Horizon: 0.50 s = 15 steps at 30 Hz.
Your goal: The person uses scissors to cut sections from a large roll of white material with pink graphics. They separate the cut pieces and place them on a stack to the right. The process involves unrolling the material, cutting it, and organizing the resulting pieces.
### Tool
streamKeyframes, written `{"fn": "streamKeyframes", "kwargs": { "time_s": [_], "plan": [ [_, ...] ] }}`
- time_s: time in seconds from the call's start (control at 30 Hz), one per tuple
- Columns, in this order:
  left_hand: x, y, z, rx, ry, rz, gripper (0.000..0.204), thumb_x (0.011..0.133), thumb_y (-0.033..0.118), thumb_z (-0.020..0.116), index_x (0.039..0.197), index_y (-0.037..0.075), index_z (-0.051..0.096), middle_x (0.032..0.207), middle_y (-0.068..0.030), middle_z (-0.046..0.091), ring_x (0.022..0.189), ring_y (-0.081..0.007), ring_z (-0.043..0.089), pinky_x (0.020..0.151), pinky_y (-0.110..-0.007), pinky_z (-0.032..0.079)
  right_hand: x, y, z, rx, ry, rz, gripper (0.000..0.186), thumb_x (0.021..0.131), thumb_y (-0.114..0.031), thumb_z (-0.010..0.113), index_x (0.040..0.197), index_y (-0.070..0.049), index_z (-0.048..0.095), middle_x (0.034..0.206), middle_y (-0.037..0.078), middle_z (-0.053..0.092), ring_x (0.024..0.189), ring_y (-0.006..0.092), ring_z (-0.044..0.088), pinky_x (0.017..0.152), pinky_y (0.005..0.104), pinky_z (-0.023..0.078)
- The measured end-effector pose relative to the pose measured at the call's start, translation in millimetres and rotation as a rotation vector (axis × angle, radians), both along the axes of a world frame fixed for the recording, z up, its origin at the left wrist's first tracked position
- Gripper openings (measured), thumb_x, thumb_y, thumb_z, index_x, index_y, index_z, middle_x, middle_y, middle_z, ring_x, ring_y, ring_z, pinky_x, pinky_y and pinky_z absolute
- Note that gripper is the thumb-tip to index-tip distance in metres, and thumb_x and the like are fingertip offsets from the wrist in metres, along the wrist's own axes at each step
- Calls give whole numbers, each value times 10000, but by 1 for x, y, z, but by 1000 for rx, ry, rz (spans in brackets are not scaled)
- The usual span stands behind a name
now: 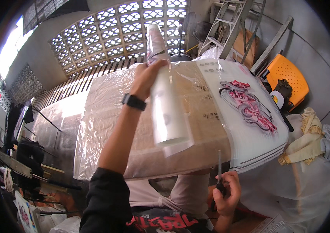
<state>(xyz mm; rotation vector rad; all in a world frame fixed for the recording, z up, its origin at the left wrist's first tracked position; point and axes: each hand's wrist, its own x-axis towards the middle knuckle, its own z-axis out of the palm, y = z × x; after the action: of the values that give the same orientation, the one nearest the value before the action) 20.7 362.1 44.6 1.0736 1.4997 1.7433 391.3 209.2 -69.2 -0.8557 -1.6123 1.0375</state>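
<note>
My left hand [148, 77] is raised over the table, its fingers wrapped round a roll of white film [167, 112]. Dark and pinkish print shows near the roll's far end. The roll is tilted, with its open near end toward me, and motion blurs it a little. At the table's near edge, my right hand [229, 192] is closed round a slim-bladed tool with a black handle [220, 187]. Its grey blade points up and away from me; whether it is a knife or closed scissors I cannot tell.
Clear plastic covers the brown tabletop [134, 155]. White sheets with a pink and black lettered print [246, 103] lie on its right part. Beyond stand an orange chair [287, 77] and a stepladder [227, 29]. Cream cloth [308, 136] is heaped at the right; racks and dark items stand left.
</note>
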Motion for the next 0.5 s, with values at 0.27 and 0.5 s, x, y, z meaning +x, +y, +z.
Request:
{"fn": "streamKeyframes", "kwargs": {
  "time_s": [0.27,0.5],
  "plan": [
    [60,72,25,141,-228,-65,416,776,219,797,944,-139,667,860,-165,705,671,-222,701,585,-345,562,13,5,3,96,50,-27,438,771,-164,681,1139,53,586,1061,126,568,827,137,501,720,258,417],
    [69,63,16,42,-142,-111,412,823,254,755,953,-130,680,852,-150,707,637,-204,684,553,-350,557,19,-5,-10,-122,326,25,395,814,-155,665,1141,56,593,1011,141,608,804,156,574,731,282,482]
  ]
}}
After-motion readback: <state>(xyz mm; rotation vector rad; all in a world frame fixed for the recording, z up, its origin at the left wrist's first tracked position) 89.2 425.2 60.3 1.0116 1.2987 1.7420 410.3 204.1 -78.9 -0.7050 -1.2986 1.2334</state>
